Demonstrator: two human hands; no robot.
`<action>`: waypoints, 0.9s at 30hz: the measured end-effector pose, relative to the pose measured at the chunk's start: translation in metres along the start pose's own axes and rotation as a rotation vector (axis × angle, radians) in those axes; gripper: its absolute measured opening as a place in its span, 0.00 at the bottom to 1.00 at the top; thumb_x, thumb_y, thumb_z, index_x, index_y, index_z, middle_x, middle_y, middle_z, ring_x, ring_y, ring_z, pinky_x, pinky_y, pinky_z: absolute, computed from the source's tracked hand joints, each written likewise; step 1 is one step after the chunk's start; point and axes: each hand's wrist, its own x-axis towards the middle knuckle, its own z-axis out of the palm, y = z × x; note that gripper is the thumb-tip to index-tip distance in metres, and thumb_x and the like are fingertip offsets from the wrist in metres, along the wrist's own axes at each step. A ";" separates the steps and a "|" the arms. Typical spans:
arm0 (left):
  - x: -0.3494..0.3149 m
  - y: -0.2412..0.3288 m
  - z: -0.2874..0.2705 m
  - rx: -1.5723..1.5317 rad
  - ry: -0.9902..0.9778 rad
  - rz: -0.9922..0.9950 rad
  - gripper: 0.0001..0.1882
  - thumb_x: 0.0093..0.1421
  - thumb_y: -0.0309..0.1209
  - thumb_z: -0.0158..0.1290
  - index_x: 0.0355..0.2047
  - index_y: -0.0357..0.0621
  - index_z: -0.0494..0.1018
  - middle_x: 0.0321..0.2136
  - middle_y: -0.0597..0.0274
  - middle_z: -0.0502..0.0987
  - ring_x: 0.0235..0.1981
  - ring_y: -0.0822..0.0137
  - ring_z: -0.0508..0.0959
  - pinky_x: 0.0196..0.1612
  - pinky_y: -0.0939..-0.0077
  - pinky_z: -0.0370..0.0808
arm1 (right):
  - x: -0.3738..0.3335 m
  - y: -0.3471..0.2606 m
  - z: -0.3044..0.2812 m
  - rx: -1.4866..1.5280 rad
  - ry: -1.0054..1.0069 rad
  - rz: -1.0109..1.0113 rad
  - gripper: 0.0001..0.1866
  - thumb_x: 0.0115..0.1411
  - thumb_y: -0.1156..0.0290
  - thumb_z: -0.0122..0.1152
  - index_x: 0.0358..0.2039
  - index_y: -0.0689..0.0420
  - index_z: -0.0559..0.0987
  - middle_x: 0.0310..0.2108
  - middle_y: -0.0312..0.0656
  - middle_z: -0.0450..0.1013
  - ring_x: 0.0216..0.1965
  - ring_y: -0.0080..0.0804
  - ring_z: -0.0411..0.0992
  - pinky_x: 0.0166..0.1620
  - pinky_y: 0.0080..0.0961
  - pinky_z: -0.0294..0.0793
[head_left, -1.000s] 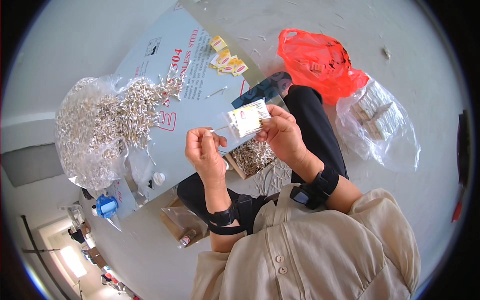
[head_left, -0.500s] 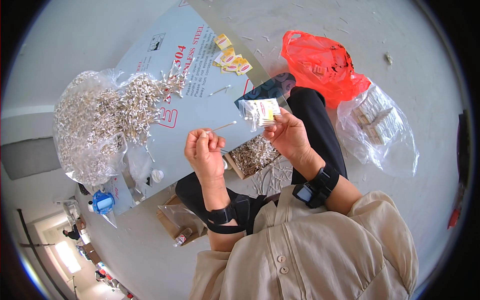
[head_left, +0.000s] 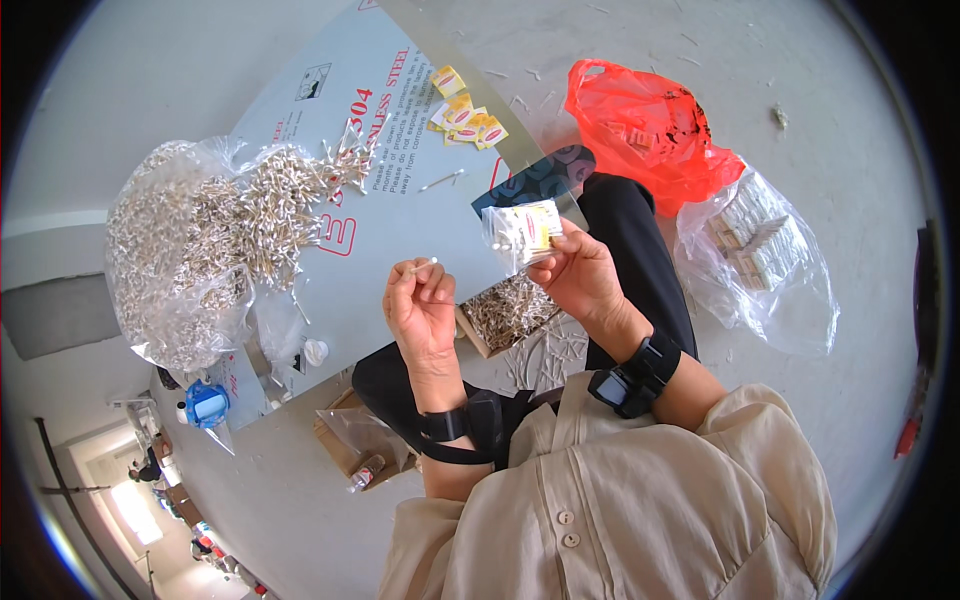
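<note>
My left hand (head_left: 420, 312) is closed, with a cotton swab (head_left: 428, 264) pinched at the fingertips. Its white tip shows beside the index finger, and part of the stick is hidden. To the right, my right hand (head_left: 585, 283) grips a small clear packet of cotton swabs (head_left: 526, 232) by its right end, thumb on top. A yellow and white card shows through the plastic, and swab tips face left, toward my left hand. The two hands are apart. Below the packet, between my legs, sits a cardboard box (head_left: 488, 343) full of loose swabs.
On the film-covered sheet (head_left: 400, 230), loose swabs (head_left: 285, 200) spill from a big clear bag (head_left: 130, 240). Yellow cards (head_left: 465, 125) lie at its far edge. At right are a red plastic bag (head_left: 640, 130) and a clear bag of packed bundles (head_left: 755, 240). Swabs litter the floor.
My left hand has shifted slightly right and turned, so the swab no longer points out toward the packet. The packet has tilted to show more of its face.
</note>
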 end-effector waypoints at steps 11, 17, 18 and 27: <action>0.030 -0.025 -0.048 0.508 0.480 0.139 0.03 0.58 0.22 0.46 0.26 0.38 0.67 0.21 0.62 0.69 0.19 0.73 0.67 0.25 0.76 0.71 | 0.002 0.003 -0.003 0.071 -0.049 0.080 0.19 0.55 0.75 0.49 0.48 0.64 0.69 0.34 0.41 0.72 0.26 0.26 0.66 0.32 0.26 0.66; 0.048 -0.029 -0.062 1.337 0.551 0.184 0.05 0.56 0.22 0.45 0.30 0.32 0.69 0.21 0.56 0.70 0.23 0.65 0.74 0.28 0.68 0.75 | 0.004 0.003 -0.010 0.080 -0.062 0.104 0.18 0.56 0.76 0.49 0.47 0.66 0.69 0.33 0.42 0.71 0.26 0.25 0.65 0.31 0.26 0.65; 0.051 -0.029 -0.070 1.337 0.555 0.184 0.05 0.56 0.22 0.45 0.30 0.32 0.69 0.21 0.56 0.70 0.23 0.65 0.74 0.28 0.68 0.75 | 0.005 0.004 -0.010 0.075 -0.057 0.114 0.17 0.56 0.76 0.48 0.47 0.66 0.70 0.32 0.41 0.71 0.26 0.25 0.65 0.31 0.26 0.65; 0.048 -0.016 -0.081 1.805 0.436 0.486 0.09 0.56 0.23 0.50 0.37 0.32 0.72 0.25 0.58 0.77 0.21 0.71 0.75 0.26 0.77 0.73 | 0.010 0.004 -0.018 0.159 0.104 0.202 0.09 0.57 0.75 0.48 0.38 0.63 0.69 0.28 0.39 0.68 0.25 0.25 0.63 0.29 0.23 0.64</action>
